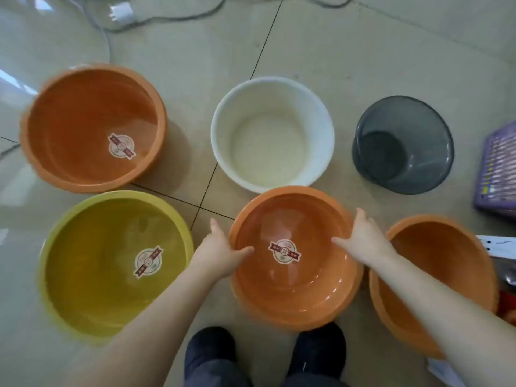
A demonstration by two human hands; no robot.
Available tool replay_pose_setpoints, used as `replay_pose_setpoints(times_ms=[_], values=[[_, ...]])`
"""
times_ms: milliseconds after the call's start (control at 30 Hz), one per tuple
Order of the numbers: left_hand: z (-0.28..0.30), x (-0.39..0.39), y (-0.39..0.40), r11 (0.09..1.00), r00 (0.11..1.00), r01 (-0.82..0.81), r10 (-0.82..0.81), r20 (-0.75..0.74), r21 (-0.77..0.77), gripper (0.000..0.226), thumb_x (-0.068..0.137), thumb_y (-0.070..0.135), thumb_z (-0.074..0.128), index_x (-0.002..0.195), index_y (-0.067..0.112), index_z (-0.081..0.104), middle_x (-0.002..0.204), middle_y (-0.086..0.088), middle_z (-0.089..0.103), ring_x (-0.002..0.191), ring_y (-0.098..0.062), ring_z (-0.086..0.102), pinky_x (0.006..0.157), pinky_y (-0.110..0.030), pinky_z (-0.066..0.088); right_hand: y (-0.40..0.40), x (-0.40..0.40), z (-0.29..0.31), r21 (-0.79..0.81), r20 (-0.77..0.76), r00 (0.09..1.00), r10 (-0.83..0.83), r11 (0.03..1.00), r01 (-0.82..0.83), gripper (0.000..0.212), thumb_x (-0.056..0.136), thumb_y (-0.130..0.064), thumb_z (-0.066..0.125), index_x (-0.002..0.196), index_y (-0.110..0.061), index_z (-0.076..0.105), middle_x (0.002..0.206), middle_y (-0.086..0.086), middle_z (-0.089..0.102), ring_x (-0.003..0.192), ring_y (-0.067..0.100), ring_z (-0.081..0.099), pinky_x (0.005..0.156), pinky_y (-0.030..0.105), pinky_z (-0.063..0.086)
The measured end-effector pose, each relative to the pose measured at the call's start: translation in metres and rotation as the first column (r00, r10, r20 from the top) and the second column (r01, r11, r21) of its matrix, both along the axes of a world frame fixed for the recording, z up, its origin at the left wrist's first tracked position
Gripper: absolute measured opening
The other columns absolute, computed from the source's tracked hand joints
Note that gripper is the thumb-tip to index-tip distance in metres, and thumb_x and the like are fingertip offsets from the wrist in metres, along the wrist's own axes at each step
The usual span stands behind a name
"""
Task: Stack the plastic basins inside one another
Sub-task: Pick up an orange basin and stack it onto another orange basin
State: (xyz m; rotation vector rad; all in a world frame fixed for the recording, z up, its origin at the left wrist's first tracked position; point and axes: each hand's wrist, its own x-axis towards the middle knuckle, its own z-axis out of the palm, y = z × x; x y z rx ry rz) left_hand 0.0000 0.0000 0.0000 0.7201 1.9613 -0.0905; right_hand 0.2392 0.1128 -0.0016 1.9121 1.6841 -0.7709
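Observation:
Several plastic basins stand upright on the tiled floor. At the front middle is an orange basin [296,291] with a round label inside. My left hand [220,252] grips its left rim, thumb inside. My right hand [363,241] grips its right rim, thumb inside. A yellow-green basin [83,275] with a label lies front left. Another large orange basin [78,113] with a label is at the back left. A white basin [272,135] is at the back middle and a dark grey translucent one [402,146] at the back right. A plain orange basin [441,261] sits front right.
A purple slotted crate [497,174] is at the right edge. Grey cables and a white plug [122,15] lie on the floor at the back. White papers [499,247] lie beyond the front right basin. My dark shoes [209,353] are at the bottom.

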Motion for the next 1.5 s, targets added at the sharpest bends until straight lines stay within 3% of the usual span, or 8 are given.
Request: replay_pose_setpoints(times_ms=[133,233,500,667,800,1000,1233,1500], values=[[-0.041,0.009,-0.001,0.996,0.992,0.070,-0.074,-0.098,-0.048,0.060,0.090,0.034,0.057,0.134,0.002,0.033,0.118,-0.017,0.061,0.102,-0.034,0.064,0.083,-0.041,0.056,0.009,0.011,-0.037,-0.076,0.119,0.993,0.009,0.997,0.000,0.057,0.090,-0.021,0.060,0.136,0.002,0.036,0.130,0.023,0.056,0.118,0.038,0.056,0.097,0.043,0.047],[-0.051,0.013,-0.008,0.995,0.983,0.096,-0.095,-0.155,0.003,0.025,0.094,0.018,0.046,0.113,0.002,0.044,0.111,-0.019,0.061,0.097,-0.036,0.063,0.072,-0.039,0.051,0.004,0.019,-0.046,-0.004,0.126,0.988,0.088,0.996,-0.088,0.033,0.092,-0.023,0.056,0.119,-0.003,0.052,0.114,0.019,0.064,0.103,0.036,0.063,0.089,0.044,0.052],[0.046,-0.027,-0.028,0.990,0.976,0.034,-0.003,-0.218,0.138,0.023,0.091,0.021,0.053,0.107,0.004,0.049,0.104,-0.018,0.064,0.093,-0.037,0.064,0.073,-0.040,0.053,-0.010,-0.014,0.069,0.212,-0.014,0.981,0.192,0.960,-0.184,0.036,0.090,-0.040,0.056,0.110,-0.011,0.060,0.101,0.011,0.070,0.087,0.031,0.070,0.074,0.043,0.058],[0.149,-0.115,-0.087,0.975,0.940,-0.139,0.185,-0.286,0.175,0.024,0.089,0.027,0.059,0.089,0.007,0.047,0.095,-0.017,0.062,0.093,-0.038,0.062,0.071,-0.039,0.048,-0.025,-0.111,0.165,0.237,-0.213,0.941,0.263,0.948,-0.211,0.034,0.086,-0.040,0.062,0.097,-0.008,0.062,0.086,0.008,0.067,0.076,0.029,0.065,0.071,0.043,0.058],[0.184,-0.181,-0.154,0.938,0.879,-0.294,0.341,-0.334,0.186,0.024,0.089,0.026,0.060,0.092,0.002,0.061,0.095,-0.020,0.068,0.086,-0.036,0.063,0.071,-0.038,0.049,-0.056,-0.198,0.186,0.183,-0.290,0.868,0.403,0.914,-0.363,0.032,0.088,-0.035,0.060,0.091,-0.003,0.063,0.089,0.018,0.068,0.084,0.036,0.062,0.072,0.039,0.049],[0.122,-0.222,-0.206,0.888,0.819,-0.434,0.460,-0.344,0.152,0.029,0.090,0.028,0.057,0.099,0.003,0.067,0.091,-0.015,0.070,0.082,-0.033,0.067,0.075,-0.042,0.058,-0.089,-0.284,0.119,0.125,-0.121,0.767,0.630,0.776,-0.618,0.034,0.096,-0.031,0.049,0.103,0.000,0.060,0.106,0.021,0.065,0.099,0.039,0.062,0.072,0.036,0.044],[0.002,-0.229,-0.211,0.886,0.789,-0.450,0.452,-0.415,0.110,0.028,0.093,0.025,0.056,0.103,0.000,0.064,0.101,-0.021,0.068,0.092,-0.040,0.066,0.073,-0.039,0.053,-0.096,-0.315,0.007,0.094,0.006,0.724,0.689,0.721,-0.687,0.033,0.097,-0.026,0.047,0.110,0.000,0.063,0.111,0.021,0.064,0.103,0.039,0.062,0.083,0.041,0.049],[-0.053,-0.222,-0.223,0.911,0.833,-0.411,0.390,-0.392,0.032,0.038,0.094,0.035,0.052,0.099,-0.001,0.064,0.096,-0.018,0.068,0.088,-0.036,0.067,0.073,-0.039,0.056,-0.099,-0.322,-0.035,0.110,0.161,0.615,0.772,0.605,-0.788,0.032,0.098,-0.025,0.045,0.116,-0.001,0.056,0.117,0.014,0.062,0.111,0.035,0.059,0.081,0.037,0.049]])
